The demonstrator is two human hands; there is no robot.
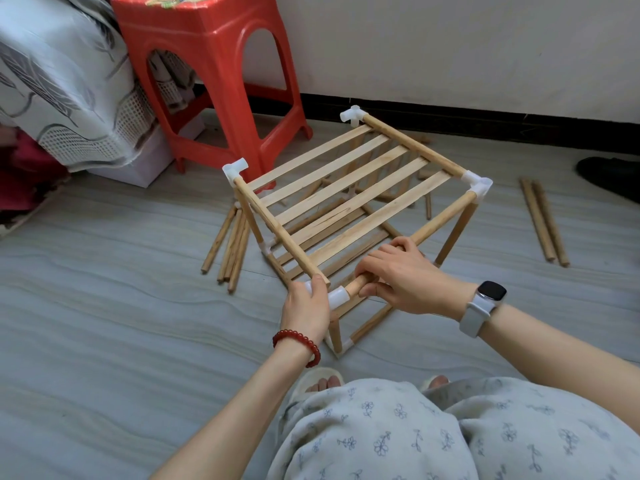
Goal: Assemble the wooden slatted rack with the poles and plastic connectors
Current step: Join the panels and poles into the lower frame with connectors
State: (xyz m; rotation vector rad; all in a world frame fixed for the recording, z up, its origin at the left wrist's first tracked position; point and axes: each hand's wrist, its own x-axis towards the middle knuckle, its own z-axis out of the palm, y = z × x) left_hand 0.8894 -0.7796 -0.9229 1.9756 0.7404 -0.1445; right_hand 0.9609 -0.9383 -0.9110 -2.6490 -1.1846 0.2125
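Left hand [306, 301] grips the near corner connector [336, 296] while right hand [398, 277] fingers wrap the pole [356, 285]

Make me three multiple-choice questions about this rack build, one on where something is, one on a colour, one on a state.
1. Where do the two loose poles lie?
A. on the stool
B. on the floor right of the rack
C. across the top slats

2. What colour is the stool?
A. red
B. blue
C. white

3. What is the right hand doing?
A. resting flat on the floor
B. gripping the near top pole
C. holding a loose connector

Answers:
1 B, they lie side by side on the floor, clear of the rack.
2 A, its legs and seat are red.
3 B, its fingers wrap the pole beside the corner connector that the left hand holds.
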